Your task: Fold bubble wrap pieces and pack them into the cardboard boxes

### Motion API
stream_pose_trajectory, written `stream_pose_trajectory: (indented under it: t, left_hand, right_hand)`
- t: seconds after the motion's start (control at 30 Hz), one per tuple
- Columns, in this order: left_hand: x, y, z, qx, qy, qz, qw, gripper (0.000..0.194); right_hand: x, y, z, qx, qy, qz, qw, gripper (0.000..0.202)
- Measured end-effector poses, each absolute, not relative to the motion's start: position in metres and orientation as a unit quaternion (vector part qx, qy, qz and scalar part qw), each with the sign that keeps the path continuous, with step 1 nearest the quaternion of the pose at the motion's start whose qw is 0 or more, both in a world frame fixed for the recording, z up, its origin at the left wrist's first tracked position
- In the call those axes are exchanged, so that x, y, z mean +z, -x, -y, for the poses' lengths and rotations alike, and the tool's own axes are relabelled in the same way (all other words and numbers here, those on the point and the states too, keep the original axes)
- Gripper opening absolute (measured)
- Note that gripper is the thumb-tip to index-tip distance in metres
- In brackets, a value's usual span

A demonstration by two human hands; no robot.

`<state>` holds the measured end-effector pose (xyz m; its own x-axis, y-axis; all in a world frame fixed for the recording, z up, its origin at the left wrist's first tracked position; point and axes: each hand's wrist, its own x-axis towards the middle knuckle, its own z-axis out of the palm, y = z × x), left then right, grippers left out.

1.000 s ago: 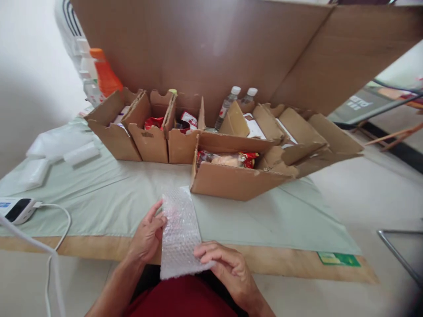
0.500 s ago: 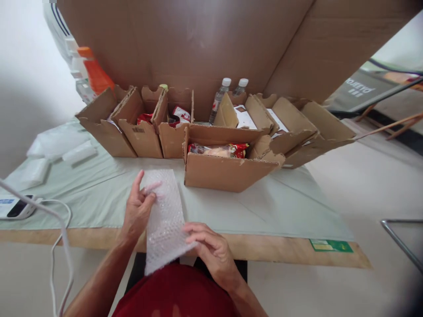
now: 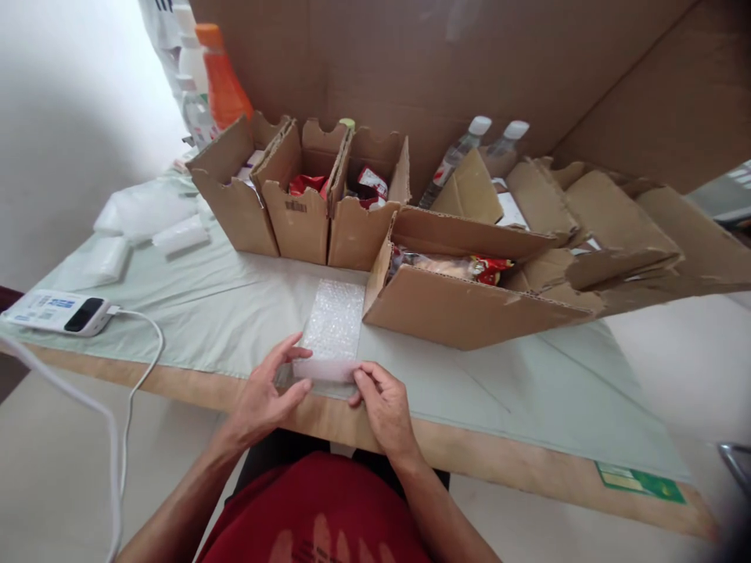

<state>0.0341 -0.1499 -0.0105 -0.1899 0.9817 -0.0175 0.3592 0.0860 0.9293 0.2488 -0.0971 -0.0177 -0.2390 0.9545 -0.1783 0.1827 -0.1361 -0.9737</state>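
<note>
A clear, rectangular bubble-wrap piece (image 3: 334, 317) is laid by the near edge of the green-clothed table (image 3: 469, 403). Its near right corner is pinched by the right hand (image 3: 387, 407), the nearer, its long axis directed forward. By its left edge, the left hand (image 3: 265, 397) is spread, contact unconfirmed.

I see white wall (image 3: 111, 70) left, brighter up top; tall cardboard panel (image 3: 375, 70) behind table (image 3: 181, 387); wood edge (image 3: 498, 457) bare past green cloth (image 3: 451, 399); pale floor (image 3: 176, 442) below; metal tubing (image 3: 736, 463) far right.
</note>
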Motion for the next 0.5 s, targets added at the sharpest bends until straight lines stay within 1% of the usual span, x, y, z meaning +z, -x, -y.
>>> stream_pose_trajectory:
  t: [0.1,0.2,0.27,0.33,0.4,0.5]
  left_hand:
    - [-0.012,-0.043,0.131,0.412,-0.521,-0.673,0.325,0.050]
    - [-0.013,-0.045,0.115,0.373,-0.543,-0.687,0.306,0.051]
    - [-0.015,-0.045,0.110,0.348,-0.559,-0.697,0.283,0.052]
    - [-0.018,-0.044,0.109,0.336,-0.568,-0.704,0.263,0.053]
    - [-0.023,-0.044,0.108,0.333,-0.571,-0.706,0.255,0.053]
    - [-0.028,-0.046,0.107,0.328,-0.573,-0.711,0.241,0.053]
  right_hand:
    - [-0.019,-0.245,0.095,0.556,0.516,0.552,0.347,0.029]
    - [-0.021,-0.248,0.099,0.527,0.521,0.556,0.376,0.030]
    - [-0.022,-0.255,0.105,0.450,0.532,0.588,0.410,0.031]
    - [-0.021,-0.262,0.110,0.347,0.520,0.655,0.425,0.028]
    - [-0.019,-0.265,0.112,0.267,0.471,0.736,0.406,0.029]
    - [-0.020,-0.261,0.108,0.205,0.397,0.830,0.335,0.033]
